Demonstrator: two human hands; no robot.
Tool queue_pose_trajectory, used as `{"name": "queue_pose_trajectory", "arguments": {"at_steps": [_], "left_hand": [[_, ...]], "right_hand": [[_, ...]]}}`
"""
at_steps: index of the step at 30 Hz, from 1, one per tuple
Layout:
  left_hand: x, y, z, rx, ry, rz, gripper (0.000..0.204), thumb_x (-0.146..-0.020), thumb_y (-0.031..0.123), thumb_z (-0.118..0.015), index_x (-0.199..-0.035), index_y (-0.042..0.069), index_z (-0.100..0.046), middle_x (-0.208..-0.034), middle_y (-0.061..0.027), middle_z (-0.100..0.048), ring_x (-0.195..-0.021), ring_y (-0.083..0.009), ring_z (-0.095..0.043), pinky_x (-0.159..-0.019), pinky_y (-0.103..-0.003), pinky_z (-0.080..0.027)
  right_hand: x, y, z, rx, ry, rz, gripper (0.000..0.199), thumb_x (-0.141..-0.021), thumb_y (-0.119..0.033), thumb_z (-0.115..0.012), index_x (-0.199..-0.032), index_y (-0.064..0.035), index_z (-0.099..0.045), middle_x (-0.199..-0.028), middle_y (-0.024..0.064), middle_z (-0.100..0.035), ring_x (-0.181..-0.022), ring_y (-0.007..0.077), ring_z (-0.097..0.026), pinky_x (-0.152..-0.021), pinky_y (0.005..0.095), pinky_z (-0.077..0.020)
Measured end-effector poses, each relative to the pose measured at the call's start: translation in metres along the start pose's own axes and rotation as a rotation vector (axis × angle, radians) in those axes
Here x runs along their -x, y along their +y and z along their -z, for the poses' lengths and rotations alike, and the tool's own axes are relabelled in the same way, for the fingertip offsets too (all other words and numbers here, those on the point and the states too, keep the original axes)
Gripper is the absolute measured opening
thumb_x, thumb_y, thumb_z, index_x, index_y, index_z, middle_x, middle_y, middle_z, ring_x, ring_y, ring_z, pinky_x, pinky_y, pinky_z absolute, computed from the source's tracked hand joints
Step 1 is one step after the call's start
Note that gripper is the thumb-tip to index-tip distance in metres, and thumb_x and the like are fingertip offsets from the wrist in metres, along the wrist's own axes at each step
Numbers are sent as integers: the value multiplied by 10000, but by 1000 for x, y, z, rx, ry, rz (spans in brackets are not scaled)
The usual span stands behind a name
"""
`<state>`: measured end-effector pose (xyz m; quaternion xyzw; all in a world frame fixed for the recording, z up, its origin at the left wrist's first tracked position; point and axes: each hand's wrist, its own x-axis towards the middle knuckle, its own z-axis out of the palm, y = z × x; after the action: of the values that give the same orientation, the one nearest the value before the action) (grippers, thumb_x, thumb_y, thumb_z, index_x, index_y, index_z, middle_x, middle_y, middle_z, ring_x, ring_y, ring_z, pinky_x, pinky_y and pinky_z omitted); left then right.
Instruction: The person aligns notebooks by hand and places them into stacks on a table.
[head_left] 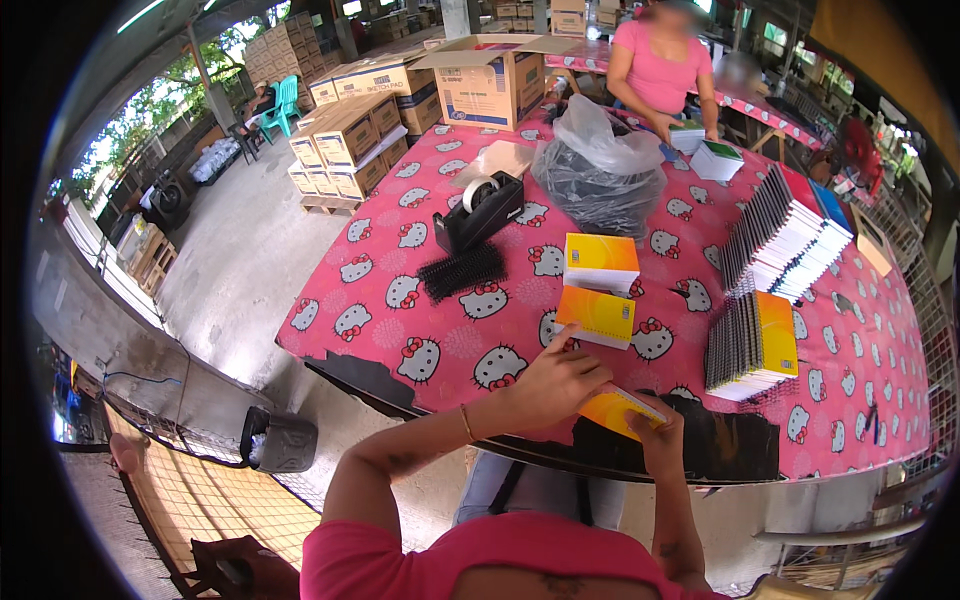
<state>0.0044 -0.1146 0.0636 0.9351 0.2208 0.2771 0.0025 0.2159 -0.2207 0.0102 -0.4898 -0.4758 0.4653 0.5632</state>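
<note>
At the table's near edge, my right hand [657, 435] grips a small yellow-orange notebook [612, 412], thumb on its cover. My left hand [562, 385] is at the notebook's upper left edge, its index finger stretched forward and the others curled; what they pinch, if anything, is hidden. Just beyond that finger lie two piles of yellow-orange pads, a nearer pile [597, 318] and a farther pile [601, 262]. Loose black binding coils [462, 271] lie to their left. Spiral-bound yellow notebooks [752, 347] stand stacked on the right.
A black tape dispenser [480, 212] and a plastic bag of dark contents [600, 175] stand farther back on the pink tablecloth [380, 320]. Taller spiral notebook stacks [785, 240] are at far right. Across the table, a person [665, 70] handles pads. Cardboard boxes [345, 140] sit beyond the left edge.
</note>
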Motion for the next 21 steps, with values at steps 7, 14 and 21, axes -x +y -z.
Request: {"name": "queue_pose_trajectory", "arguments": {"at_steps": [7,14,21], "left_hand": [[-2,11,2,-88,-102,65,516,-911,413,-624,-1278,58,-555,-1256,-123,-565,-1204,-276,-549,-1144,-577,-244],[0,29,-15,-222,-5,153,849,-889,572,-551,-1470,-21,-372,-1561,-233,-318,-1471,-368,-277,-1124,-639,-211],[23,46,-34,-85,-32,131,856,-902,623,-509,-1466,-10,-396,-1564,-187,-333,-1463,-350,-294,-1135,-615,-208]], "right_hand": [[-2,-9,1,68,-6,2,281,-906,-46,-677,-1173,43,-665,-1001,31,-673,-910,87,-605,-822,245,-491],[-5,-10,-17,-19,67,-2,267,-908,-94,-695,-1147,25,-677,-947,9,-675,-864,65,-599,-756,231,-491],[-16,-21,-22,-38,51,26,306,-919,-17,-652,-1221,34,-638,-1108,66,-690,-1002,105,-626,-881,264,-507]]}}
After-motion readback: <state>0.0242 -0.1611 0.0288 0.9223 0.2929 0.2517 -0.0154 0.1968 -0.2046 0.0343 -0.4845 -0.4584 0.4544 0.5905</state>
